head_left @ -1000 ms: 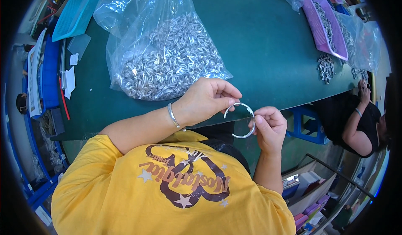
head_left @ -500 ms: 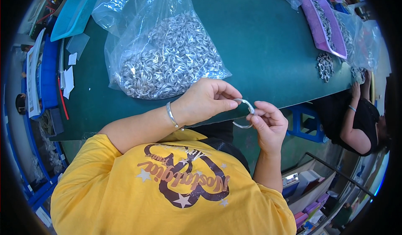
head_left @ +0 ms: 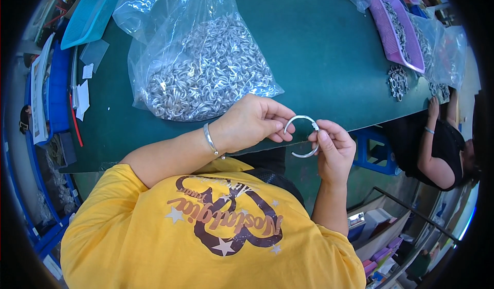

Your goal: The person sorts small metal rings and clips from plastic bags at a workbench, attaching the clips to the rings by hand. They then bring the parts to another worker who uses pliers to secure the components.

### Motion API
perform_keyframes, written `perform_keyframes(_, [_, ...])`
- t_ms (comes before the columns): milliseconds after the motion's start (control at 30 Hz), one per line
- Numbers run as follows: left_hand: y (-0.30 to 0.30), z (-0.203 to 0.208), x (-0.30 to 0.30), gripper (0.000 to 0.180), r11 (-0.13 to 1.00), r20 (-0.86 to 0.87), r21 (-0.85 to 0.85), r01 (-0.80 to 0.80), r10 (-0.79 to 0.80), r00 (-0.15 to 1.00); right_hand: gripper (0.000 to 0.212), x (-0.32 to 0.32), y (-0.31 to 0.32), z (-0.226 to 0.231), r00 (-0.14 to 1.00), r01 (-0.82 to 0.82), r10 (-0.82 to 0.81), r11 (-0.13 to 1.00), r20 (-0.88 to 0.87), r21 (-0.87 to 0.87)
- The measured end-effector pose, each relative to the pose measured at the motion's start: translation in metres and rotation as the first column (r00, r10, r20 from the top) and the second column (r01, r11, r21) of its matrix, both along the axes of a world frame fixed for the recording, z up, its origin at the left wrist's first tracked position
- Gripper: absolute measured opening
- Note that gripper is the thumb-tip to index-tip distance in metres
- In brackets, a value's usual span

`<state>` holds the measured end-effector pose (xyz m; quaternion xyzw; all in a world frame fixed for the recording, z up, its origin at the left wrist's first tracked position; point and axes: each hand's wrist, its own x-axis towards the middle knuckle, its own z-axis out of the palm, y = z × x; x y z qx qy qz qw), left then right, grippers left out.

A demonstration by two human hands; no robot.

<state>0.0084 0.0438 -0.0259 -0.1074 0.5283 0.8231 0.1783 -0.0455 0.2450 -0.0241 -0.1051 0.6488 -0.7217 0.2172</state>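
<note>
A silver hinged metal ring [head_left: 303, 118], its two halves spread to leave a gap on the left, is pinched near its hinge by my right hand [head_left: 334, 147]. Thumb and fingers of that hand close on its right side, in front of the table's edge. My left hand [head_left: 249, 124] is just left of the ring, fingers curled toward the thumb. The ring's upper end overlaps those fingertips, and whatever they pinch is hidden. Beyond my left hand lies a clear plastic bag [head_left: 164, 29] full of curved silver metal pieces [head_left: 211, 73].
The dark green table [head_left: 314, 57] bears a turquoise basket [head_left: 90, 13] at far left and a purple basket [head_left: 411, 52] of metal pieces at right. Loose metal rings [head_left: 397, 83] lie beside it. Another person [head_left: 437, 155] sits at right, near a blue stool [head_left: 373, 152].
The ring has come slightly rightward and its upper end now shows in front of my left fingertips, where it was between thumb and finger before. My right hand keeps hold of it.
</note>
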Motion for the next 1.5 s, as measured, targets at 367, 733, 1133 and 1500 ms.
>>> perform_keyframes(367, [-0.0005, 0.0003, -0.0001, 0.021, 0.998, 0.045, 0.059, -0.022, 0.019, 0.999, 0.018, 0.0007, -0.0016, -0.0005, 0.999, -0.003, 0.003, 1.000, 0.052, -0.012])
perform_keyframes(733, [-0.0002, 0.0019, -0.0007, 0.022, 0.996, 0.023, 0.042, -0.075, 0.074, 0.997, 0.020, 0.0030, 0.0010, -0.0044, 0.994, 0.046, -0.041, 0.998, 0.100, -0.049])
perform_keyframes(1133, [0.0009, 0.0015, 0.0001, 0.025, 0.974, 0.028, 0.151, -0.168, 0.166, 0.986, 0.019, 0.0058, 0.0047, -0.0046, 0.992, 0.043, -0.038, 0.998, 0.121, -0.039])
perform_keyframes(1500, [-0.0016, 0.0059, 0.0029, 0.028, 0.942, 0.036, 0.294, -0.164, 0.161, 0.986, 0.021, 0.0046, 0.0043, -0.0047, 0.976, 0.007, 0.020, 0.993, 0.217, -0.122])
